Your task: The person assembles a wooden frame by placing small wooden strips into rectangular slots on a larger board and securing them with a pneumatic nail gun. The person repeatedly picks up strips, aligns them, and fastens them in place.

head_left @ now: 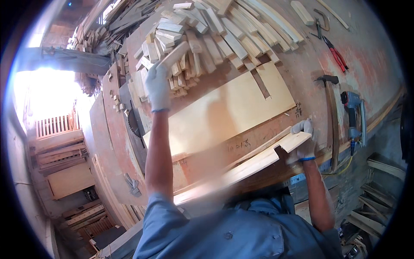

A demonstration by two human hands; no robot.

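Note:
My left hand (158,88), in a white glove, reaches to the near left side of a heap of short wood blocks. Its fingers are closed on the end of one pale wood block (175,53), which slants up over the heap. My right hand (303,137), gloved too, grips the right end of a long notched board (258,163) along the table's near edge. Motion blurs the board's left part. Beyond it a flat plywood panel (194,116) with a slot near its right end lies on the table.
To the right lie a hammer (333,116), a blue nail gun (352,110), red-handled pliers (336,54) and a clamp (322,21). A toothed saw blade (133,122) shows at left. Several loose strips (258,26) lie at the back of the worn table (362,47).

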